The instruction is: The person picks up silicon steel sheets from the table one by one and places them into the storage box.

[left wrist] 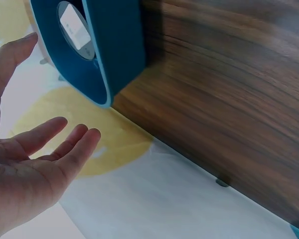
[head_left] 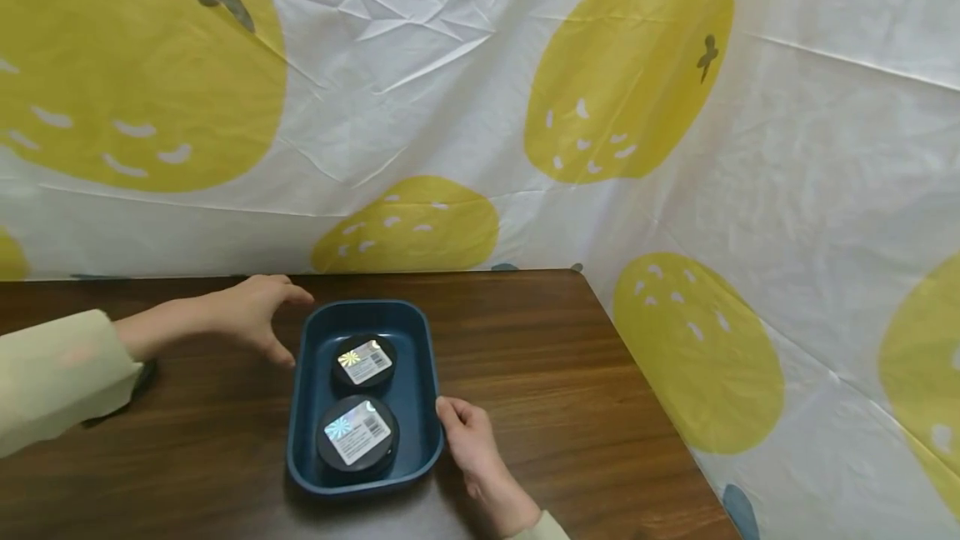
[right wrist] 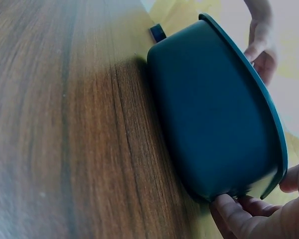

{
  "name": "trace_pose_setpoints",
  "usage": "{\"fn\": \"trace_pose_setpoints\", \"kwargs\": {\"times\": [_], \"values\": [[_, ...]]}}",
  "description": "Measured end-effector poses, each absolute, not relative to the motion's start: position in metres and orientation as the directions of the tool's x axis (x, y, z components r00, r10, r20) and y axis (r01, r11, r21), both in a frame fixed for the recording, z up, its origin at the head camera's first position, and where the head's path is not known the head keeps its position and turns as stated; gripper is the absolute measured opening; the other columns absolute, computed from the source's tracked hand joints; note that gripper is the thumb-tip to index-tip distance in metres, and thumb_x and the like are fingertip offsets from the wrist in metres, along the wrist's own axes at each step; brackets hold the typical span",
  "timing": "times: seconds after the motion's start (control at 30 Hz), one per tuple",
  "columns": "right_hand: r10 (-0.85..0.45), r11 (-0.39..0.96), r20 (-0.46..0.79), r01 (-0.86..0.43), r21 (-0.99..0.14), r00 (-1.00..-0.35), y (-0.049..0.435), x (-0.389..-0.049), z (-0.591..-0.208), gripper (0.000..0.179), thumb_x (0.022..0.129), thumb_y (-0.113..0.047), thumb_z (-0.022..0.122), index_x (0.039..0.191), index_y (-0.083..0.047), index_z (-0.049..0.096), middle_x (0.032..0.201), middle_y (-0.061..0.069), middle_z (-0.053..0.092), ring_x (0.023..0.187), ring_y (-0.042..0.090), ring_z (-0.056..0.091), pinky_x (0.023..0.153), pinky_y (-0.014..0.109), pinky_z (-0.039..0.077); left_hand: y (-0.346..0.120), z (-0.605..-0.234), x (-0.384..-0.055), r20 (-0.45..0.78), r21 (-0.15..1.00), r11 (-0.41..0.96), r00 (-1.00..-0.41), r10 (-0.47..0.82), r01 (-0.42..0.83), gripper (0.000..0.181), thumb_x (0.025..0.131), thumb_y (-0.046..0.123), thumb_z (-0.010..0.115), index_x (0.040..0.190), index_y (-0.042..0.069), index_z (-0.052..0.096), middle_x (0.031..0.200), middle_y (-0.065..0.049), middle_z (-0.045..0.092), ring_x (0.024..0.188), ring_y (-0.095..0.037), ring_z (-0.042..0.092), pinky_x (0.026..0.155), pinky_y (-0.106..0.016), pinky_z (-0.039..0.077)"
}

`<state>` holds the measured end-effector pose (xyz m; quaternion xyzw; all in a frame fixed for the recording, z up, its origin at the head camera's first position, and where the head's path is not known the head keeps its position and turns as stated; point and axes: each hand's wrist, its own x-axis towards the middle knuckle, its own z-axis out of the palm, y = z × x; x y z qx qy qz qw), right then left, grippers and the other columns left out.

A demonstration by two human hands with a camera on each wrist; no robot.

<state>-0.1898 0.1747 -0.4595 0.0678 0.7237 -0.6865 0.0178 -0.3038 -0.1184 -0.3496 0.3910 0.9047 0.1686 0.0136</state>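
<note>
A deep blue rectangular tray (head_left: 431, 458) with rounded corners is on the brown table. Inside it lie two round black containers, a smaller one (head_left: 347, 373) toward the far end and a larger one (head_left: 386, 461) toward the near end, each with a white barcode label. My right hand (head_left: 472, 444) grips the tray's right side, thumb at the rim and fingers against the outer wall (right wrist: 214, 124). Beside the tray's far left corner my left hand (head_left: 251, 315) is held with thumb and fingers spread apart. Nothing is in that hand (left wrist: 35, 169).
A dark object (head_left: 146, 377) lies on the wooden table (head_left: 540, 357), partly hidden behind the left sleeve (head_left: 67, 377). A white cloth (head_left: 420, 107) printed with yellow fruit hangs along the table's far and right edges.
</note>
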Motion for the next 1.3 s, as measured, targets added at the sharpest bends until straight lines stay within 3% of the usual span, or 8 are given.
{"fn": "trace_pose_setpoints", "kwargs": {"times": [0.53,0.93,1.3], "values": [[0.081,0.063,-0.105,0.111,-0.992,-0.991,0.179,-0.191,-0.460,0.031,0.095,-0.010,0.050,0.101,0.019,0.058,0.060,-0.007,0.042,0.054,0.005,0.038,0.052,0.017,0.032,-0.150,-0.356,-0.306,0.151,0.269,0.647,-0.695,0.703,0.713,0.078,0.051,0.035,0.089,0.107,-0.010,0.061,0.090,-0.011,0.062,0.084,-0.031,0.060,0.070,-0.041,0.050],[0.081,0.065,-0.110,0.115,-0.991,-0.991,0.181,-0.189,-0.459,0.033,0.096,-0.014,0.050,0.103,0.017,0.060,0.060,-0.007,0.042,0.054,0.006,0.037,0.051,0.018,0.032,-0.182,-0.363,-0.294,0.128,0.270,0.717,-0.762,0.635,0.642,0.078,0.051,0.036,0.088,0.108,-0.010,0.061,0.092,-0.013,0.063,0.088,-0.036,0.060,0.074,-0.046,0.050],[0.076,0.074,-0.106,0.111,-0.991,-0.992,0.181,-0.191,-0.461,0.034,0.096,-0.013,0.050,0.104,0.018,0.059,0.060,-0.007,0.042,0.055,0.006,0.038,0.051,0.018,0.032,-0.203,-0.366,-0.288,0.143,0.246,0.744,-0.782,0.607,0.622,0.077,0.049,0.033,0.089,0.105,-0.011,0.061,0.088,-0.013,0.061,0.082,-0.034,0.060,0.068,-0.042,0.050]]}}
